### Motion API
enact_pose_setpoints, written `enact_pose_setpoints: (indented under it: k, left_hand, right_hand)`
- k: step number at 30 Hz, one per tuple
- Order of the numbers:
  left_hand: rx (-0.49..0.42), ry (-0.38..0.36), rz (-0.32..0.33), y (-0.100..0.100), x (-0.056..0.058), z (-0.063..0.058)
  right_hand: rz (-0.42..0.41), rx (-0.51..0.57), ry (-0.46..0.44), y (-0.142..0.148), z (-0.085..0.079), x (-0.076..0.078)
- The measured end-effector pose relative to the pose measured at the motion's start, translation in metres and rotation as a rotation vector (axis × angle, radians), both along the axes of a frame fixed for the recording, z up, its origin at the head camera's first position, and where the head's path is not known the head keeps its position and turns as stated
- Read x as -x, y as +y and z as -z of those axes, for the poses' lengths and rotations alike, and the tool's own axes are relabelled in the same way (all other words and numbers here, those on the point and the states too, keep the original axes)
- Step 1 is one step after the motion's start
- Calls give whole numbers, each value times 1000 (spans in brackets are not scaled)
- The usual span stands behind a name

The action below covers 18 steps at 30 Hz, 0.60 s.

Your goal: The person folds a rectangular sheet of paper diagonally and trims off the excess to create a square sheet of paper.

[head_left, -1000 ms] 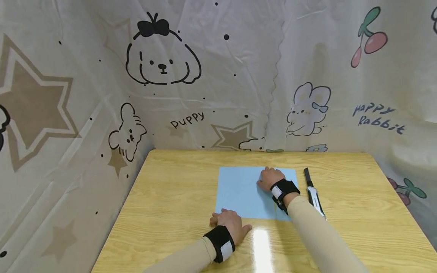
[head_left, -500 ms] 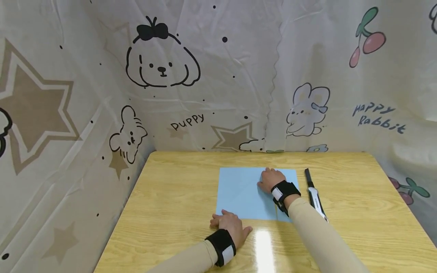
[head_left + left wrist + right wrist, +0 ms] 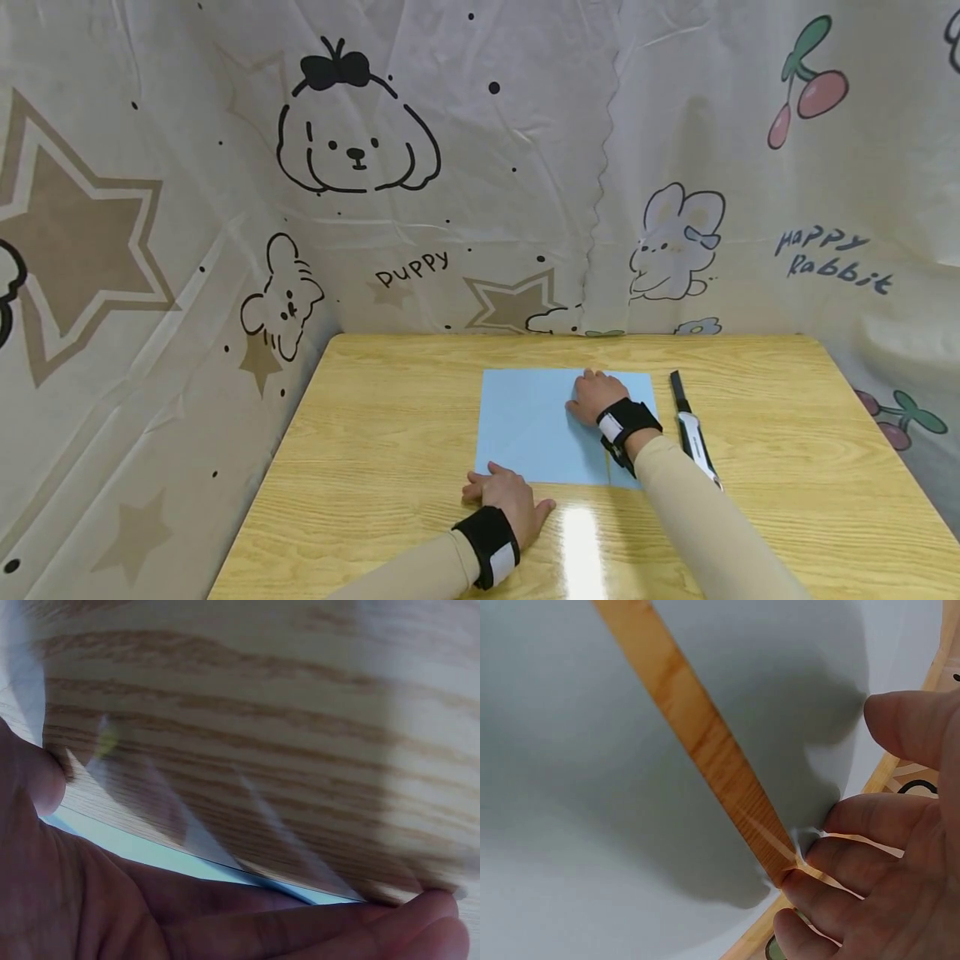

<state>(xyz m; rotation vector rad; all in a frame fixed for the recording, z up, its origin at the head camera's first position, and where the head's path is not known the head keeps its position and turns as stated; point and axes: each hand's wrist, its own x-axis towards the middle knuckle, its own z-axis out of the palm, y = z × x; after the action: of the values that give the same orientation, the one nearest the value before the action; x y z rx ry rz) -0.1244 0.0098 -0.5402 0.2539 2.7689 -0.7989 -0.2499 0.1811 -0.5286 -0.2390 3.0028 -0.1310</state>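
Light blue paper [image 3: 532, 417] lies flat on the wooden table. In the right wrist view, a narrow strip of bare wood [image 3: 705, 750] shows between two parts of the paper [image 3: 577, 787]; it appears as a thin line under the right wrist in the head view. My right hand [image 3: 598, 396] rests on the paper near its far edge, fingertips touching it on both sides of that gap. My left hand [image 3: 510, 498], fingers spread, lies at the near left corner, its fingertips at the paper's near edge. Neither hand grips anything. The right forearm hides the near right corner.
A utility knife [image 3: 695, 442] with a black blade and a white and black handle lies right of the paper, its near end close to my right sleeve. The wooden table [image 3: 375, 433] meets a printed cloth backdrop [image 3: 525, 208] behind and to the left.
The head view has tipped very slightly. Both hands, the paper and the knife keep their places on the table.
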Motion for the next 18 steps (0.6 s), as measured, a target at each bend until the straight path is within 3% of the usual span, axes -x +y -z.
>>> enact_pose_setpoints:
  k: [4,18]
  left_hand:
    - [17,-41,-10,1,2,0]
    - [31,-34,-5,1,2,3]
  right_hand:
    - [-3,8,2,2,4,1]
    - [-10,19,-6,3,6,1]
